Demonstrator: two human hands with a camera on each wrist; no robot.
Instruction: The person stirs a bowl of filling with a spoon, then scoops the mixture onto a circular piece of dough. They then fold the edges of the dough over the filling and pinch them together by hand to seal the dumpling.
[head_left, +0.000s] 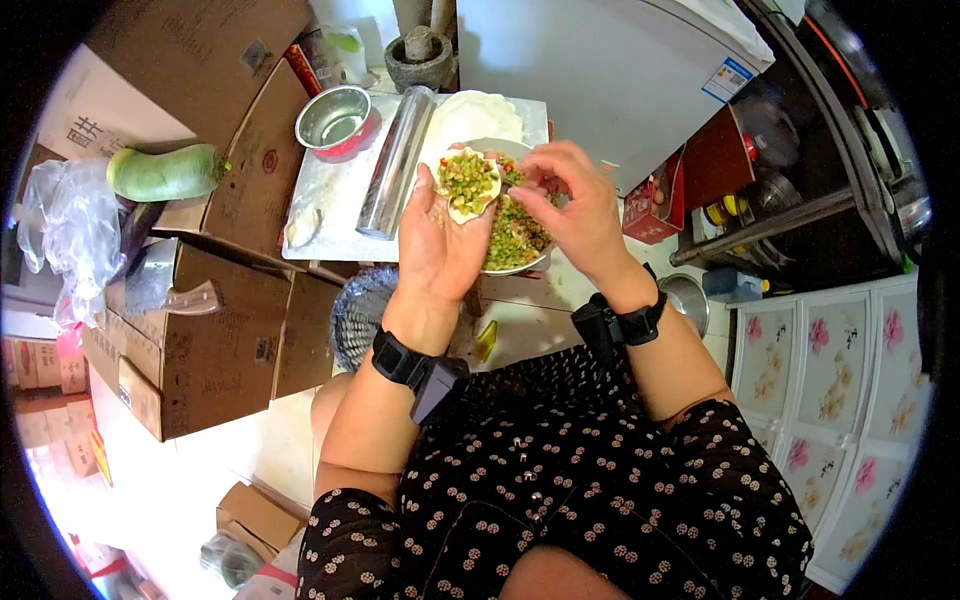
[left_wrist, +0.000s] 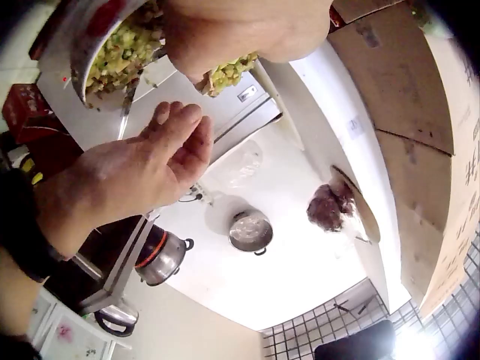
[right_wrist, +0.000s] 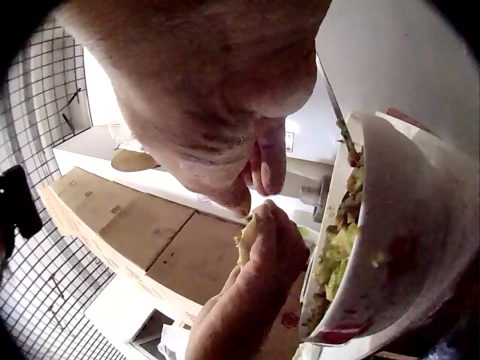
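My left hand [head_left: 440,245] is palm up and cradles a round dumpling wrapper [head_left: 452,208] heaped with chopped green filling [head_left: 466,180]. In the right wrist view the fingers of that left hand [right_wrist: 259,259] bend up around the wrapper's edge. My right hand [head_left: 580,195] hovers just beside the wrapper, its fingers loosely bent and nothing between them in the left wrist view. Below both hands is a bowl [right_wrist: 405,225] of the same filling [head_left: 515,235], partly hidden by them. A thin utensil [right_wrist: 330,88] leans out of the bowl.
Behind the hands, a white board [head_left: 340,220] carries a stack of wrappers [head_left: 475,115], a shiny metal cylinder [head_left: 395,165] and a steel bowl [head_left: 335,118]. Cardboard boxes [head_left: 230,340] stand at left, with a cleaver [head_left: 150,280] and a green radish [head_left: 165,172]. A dark basket [head_left: 360,320] is below.
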